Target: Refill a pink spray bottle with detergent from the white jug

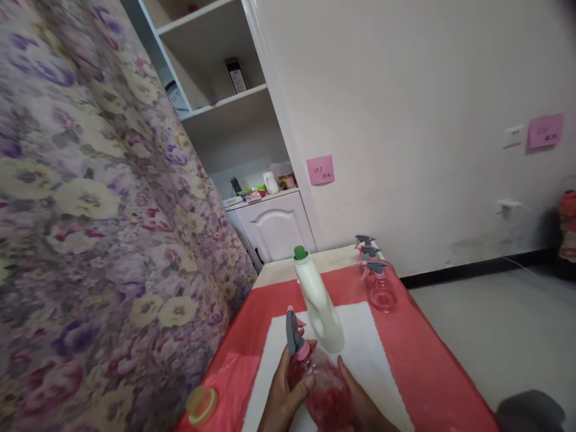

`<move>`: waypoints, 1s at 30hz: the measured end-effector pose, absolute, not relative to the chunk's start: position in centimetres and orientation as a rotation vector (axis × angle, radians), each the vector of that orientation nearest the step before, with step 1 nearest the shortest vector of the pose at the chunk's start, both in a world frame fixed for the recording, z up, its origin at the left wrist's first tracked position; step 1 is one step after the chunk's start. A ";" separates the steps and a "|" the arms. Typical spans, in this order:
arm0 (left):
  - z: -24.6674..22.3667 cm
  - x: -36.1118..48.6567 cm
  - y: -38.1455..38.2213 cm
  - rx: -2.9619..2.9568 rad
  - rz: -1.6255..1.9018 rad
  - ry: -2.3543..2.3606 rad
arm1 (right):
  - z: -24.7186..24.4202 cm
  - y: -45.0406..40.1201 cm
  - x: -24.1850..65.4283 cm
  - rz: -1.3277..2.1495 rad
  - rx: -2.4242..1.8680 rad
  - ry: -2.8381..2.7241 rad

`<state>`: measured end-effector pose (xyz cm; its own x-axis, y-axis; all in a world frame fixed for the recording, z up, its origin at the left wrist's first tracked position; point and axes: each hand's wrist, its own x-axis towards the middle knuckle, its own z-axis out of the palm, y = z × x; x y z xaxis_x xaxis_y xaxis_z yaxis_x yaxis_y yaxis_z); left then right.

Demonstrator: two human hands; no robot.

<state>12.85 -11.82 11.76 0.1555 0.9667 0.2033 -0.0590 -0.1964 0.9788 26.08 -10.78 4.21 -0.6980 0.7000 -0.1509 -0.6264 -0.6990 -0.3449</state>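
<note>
A clear pinkish spray bottle point(326, 390) with a grey and pink trigger head point(294, 336) is held between my two hands, tilted to the left. My left hand point(288, 381) wraps round its neck and upper body, just under the trigger head. Against the bottle's right side lies my right hand point(360, 393), closed round the lower body, its fingers partly hidden. Just beyond stands a pale green-white jug bottle point(320, 306) with a green piece point(300, 252) in its open mouth. Beneath is a white cloth point(375, 354).
Several spray bottles point(382, 293) stand in a row at the table's far right. On the red tablecloth point(432, 360), a yellowish round lid point(201, 404) lies at the left front. A floral curtain point(112, 240) hangs along the left; a white cabinet point(281, 225) stands behind.
</note>
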 end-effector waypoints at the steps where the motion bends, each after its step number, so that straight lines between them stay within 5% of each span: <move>1: 11.7 12.8 -11.8 1.376 1.252 0.961 | 4.0 -10.8 26.1 2.360 -0.393 -0.329; 7: 12.4 13.1 -12.0 1.383 1.240 1.032 | 2.9 -10.8 26.1 2.236 -0.617 -0.495; 14: 8.2 13.7 -10.4 1.330 1.408 1.195 | -0.6 -8.8 27.3 1.528 -1.025 -0.950; 30: 3.5 12.8 -10.7 1.567 1.225 1.339 | 0.1 -9.3 31.2 1.031 -1.163 -1.138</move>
